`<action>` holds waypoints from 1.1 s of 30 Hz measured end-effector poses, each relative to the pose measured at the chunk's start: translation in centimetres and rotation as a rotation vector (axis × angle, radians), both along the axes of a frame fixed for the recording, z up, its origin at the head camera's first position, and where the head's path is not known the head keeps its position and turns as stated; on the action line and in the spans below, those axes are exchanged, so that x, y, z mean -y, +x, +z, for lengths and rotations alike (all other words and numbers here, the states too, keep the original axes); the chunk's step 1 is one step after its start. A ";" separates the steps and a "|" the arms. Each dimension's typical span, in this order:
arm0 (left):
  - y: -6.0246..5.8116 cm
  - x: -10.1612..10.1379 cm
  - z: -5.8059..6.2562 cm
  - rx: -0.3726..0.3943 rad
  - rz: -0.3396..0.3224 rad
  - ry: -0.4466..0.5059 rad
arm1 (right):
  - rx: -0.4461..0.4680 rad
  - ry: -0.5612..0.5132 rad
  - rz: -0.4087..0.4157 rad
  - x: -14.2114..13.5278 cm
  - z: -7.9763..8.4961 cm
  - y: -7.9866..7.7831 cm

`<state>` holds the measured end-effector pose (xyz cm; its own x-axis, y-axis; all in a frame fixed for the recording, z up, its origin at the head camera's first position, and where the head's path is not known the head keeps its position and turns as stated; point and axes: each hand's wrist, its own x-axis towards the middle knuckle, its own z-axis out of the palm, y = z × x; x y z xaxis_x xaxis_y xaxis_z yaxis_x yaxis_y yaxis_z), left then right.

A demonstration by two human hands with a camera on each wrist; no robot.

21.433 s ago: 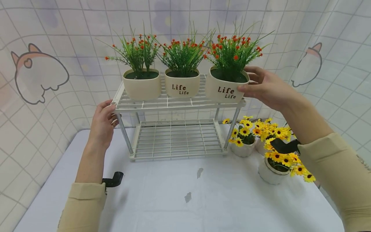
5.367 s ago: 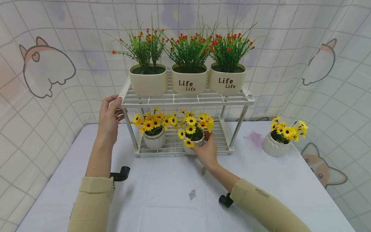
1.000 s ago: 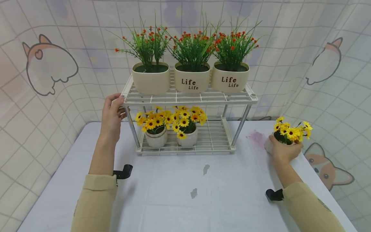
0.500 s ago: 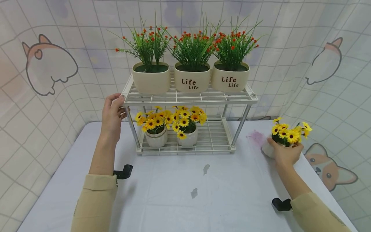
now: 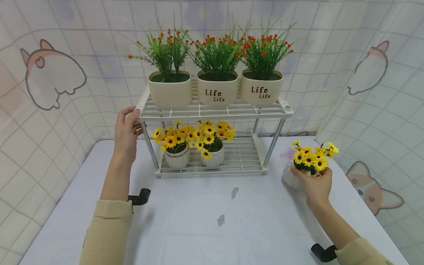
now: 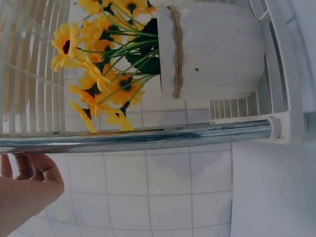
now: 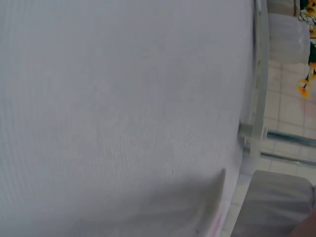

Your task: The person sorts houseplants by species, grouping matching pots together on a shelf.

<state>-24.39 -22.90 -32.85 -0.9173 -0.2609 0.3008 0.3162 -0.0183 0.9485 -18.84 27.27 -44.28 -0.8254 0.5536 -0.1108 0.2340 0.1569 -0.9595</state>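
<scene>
My left hand (image 5: 125, 136) grips the upper left corner of a white two-tier wire rack (image 5: 215, 117), its fingers curled at the shelf edge. In the left wrist view the fingers (image 6: 42, 170) show beside the metal post (image 6: 187, 139). My right hand (image 5: 316, 186) holds a white flowerpot (image 5: 290, 177) of yellow daisy-like flowers (image 5: 309, 159), right of the rack and tilted left. Thumb and fingers are around the pot near its rim. In the right wrist view, part of this white pot (image 7: 276, 202) shows close to the rack's end.
On the lower shelf, two white pots of yellow flowers, a left one (image 5: 177, 158) and a middle one (image 5: 213, 158), stand left of bare wire mesh (image 5: 243, 158). Three cream planters with red-flowered greenery, such as the right one (image 5: 261, 92), line the top shelf. A white cloth (image 5: 185, 221) covers the table.
Two yellow-flower pots went onto the lower shelf over the longer span. Lately my right hand has brought the third one left from the table's right side. My left hand stays on the rack.
</scene>
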 end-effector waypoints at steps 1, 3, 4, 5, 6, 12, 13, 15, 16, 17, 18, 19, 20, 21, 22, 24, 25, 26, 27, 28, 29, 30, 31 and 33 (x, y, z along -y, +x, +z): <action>0.0 0.0 0.0 0.000 0.002 0.002 | -0.003 0.007 0.013 0.3 0.1 0.3; 0.1 0.0 0.0 -0.001 0.004 0.011 | 0.003 0.015 0.038 1.0 0.4 0.7; 0.2 0.1 -0.1 -0.001 0.006 0.011 | 0.005 0.017 0.049 1.4 0.5 1.0; 0.2 0.1 -0.1 0.000 0.006 0.014 | 0.009 0.023 0.060 1.7 0.6 1.3; 0.2 0.1 -0.1 0.002 0.007 0.014 | 0.011 0.027 0.071 2.0 0.7 1.5; 0.2 0.1 0.1 -0.005 0.005 0.017 | -0.020 0.027 0.152 3.8 1.2 2.7; 0.2 0.1 0.1 -0.010 0.005 0.015 | -0.029 0.028 0.169 4.1 1.3 2.9; 0.1 0.1 0.2 -0.017 0.007 0.014 | -0.050 0.028 0.208 4.8 1.5 3.0; 0.1 0.1 0.2 -0.016 0.009 0.010 | -0.053 0.032 0.228 5.1 1.5 3.1; 0.1 0.1 0.2 -0.013 0.012 0.010 | -0.053 0.036 0.246 5.4 1.6 3.2; 0.1 0.1 0.2 -0.009 0.013 0.013 | -0.049 0.045 0.264 5.7 1.6 3.3; 0.2 0.1 0.2 -0.005 0.015 0.008 | -0.051 0.044 0.282 6.0 1.6 3.4; 0.2 0.2 0.1 -0.002 0.017 0.004 | -0.055 0.047 0.299 6.3 1.6 3.4; 0.2 0.2 0.1 -0.001 0.017 0.006 | -0.060 0.055 0.316 6.6 1.6 3.5; 0.2 0.2 0.0 0.000 0.019 -0.001 | -0.069 0.054 0.331 7.0 1.6 3.5; 0.2 0.2 0.0 -0.003 0.018 -0.003 | -0.095 0.048 0.358 7.6 1.6 3.3; 0.2 0.2 0.0 -0.003 0.017 -0.006 | -0.109 0.044 0.371 7.9 1.6 3.3; 0.2 0.1 0.0 -0.004 0.015 -0.002 | -0.119 0.040 0.381 8.2 1.6 3.1; 0.2 0.1 0.0 -0.003 0.014 -0.001 | -0.128 0.036 0.389 8.5 1.6 3.0; 0.2 0.1 0.1 -0.002 0.012 -0.001 | -0.135 0.032 0.396 8.8 1.6 2.8; 0.2 0.0 0.1 -0.003 0.009 0.001 | -0.138 0.032 0.401 9.1 1.6 2.6; 0.2 0.0 0.2 -0.002 0.007 0.002 | -0.141 0.031 0.405 9.4 1.5 2.4; 0.2 -0.1 0.2 -0.002 0.008 -0.003 | -0.141 0.033 0.407 9.7 1.5 2.1; 0.2 -0.1 0.3 -0.001 0.011 -0.007 | -0.138 0.033 0.407 10.4 1.5 1.5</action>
